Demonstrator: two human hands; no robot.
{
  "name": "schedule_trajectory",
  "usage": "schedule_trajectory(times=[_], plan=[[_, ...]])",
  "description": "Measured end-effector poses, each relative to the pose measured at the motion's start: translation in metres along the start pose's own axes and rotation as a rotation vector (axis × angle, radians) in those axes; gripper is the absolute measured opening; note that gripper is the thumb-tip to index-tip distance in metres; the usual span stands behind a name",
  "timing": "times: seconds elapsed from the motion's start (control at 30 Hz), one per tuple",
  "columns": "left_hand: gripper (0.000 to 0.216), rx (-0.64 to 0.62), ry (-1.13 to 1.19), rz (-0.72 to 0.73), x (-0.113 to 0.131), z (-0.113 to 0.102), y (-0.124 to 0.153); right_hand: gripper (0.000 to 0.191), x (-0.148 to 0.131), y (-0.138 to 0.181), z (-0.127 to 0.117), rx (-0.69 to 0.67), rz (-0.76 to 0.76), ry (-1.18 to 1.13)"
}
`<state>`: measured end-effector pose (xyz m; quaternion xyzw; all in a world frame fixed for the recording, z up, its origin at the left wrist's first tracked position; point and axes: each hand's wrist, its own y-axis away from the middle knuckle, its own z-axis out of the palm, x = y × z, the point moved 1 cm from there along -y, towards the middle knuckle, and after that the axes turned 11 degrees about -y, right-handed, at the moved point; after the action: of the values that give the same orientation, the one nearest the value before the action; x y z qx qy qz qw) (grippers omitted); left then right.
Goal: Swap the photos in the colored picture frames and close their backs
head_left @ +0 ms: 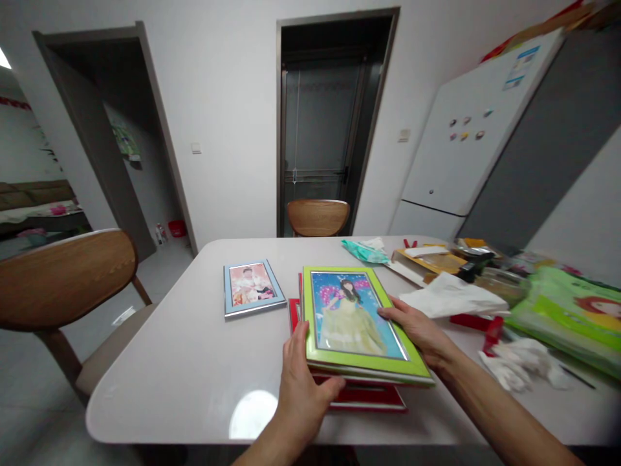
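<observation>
In front of me is a green picture frame with a photo of a figure in a pale yellow dress. It tops a small stack, and a red frame shows beneath it at the front. My left hand grips the stack's left front corner, thumb along the near edge. My right hand holds the right side, with a finger over the green border; its thumb is hidden. To the left, a light blue picture frame lies flat on the table, apart from both hands.
The white table carries clutter on its right: white paper, crumpled tissues, a green package, a teal-and-white wrapper and a cardboard box. Wooden chairs stand at the left and far side.
</observation>
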<state>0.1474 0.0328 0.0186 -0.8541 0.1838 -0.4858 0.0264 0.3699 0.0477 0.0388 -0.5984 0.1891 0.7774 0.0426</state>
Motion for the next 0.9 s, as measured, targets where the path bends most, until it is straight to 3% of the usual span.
schedule_trajectory(times=[0.2,0.37,0.67,0.8,0.9], plan=[[0.076,-0.027,-0.038,0.069,-0.015,-0.005,0.016,0.054,0.015,0.005,0.008,-0.054,0.09,-0.041],[0.076,-0.081,-0.154,0.114,-0.042,0.003,0.024,0.046,0.036,-0.004,0.004,0.058,-0.015,0.172],[0.076,-0.106,-0.177,0.174,-0.043,0.018,-0.02,0.039,0.034,-0.048,-0.007,0.04,-0.178,0.546],[0.086,-0.162,-0.237,0.22,-0.046,-0.003,-0.043,0.043,0.021,-0.063,-0.004,0.136,-0.239,0.634],[0.066,-0.087,-0.46,0.142,-0.063,-0.039,-0.062,0.049,0.019,-0.061,0.002,0.239,-0.345,0.771]])
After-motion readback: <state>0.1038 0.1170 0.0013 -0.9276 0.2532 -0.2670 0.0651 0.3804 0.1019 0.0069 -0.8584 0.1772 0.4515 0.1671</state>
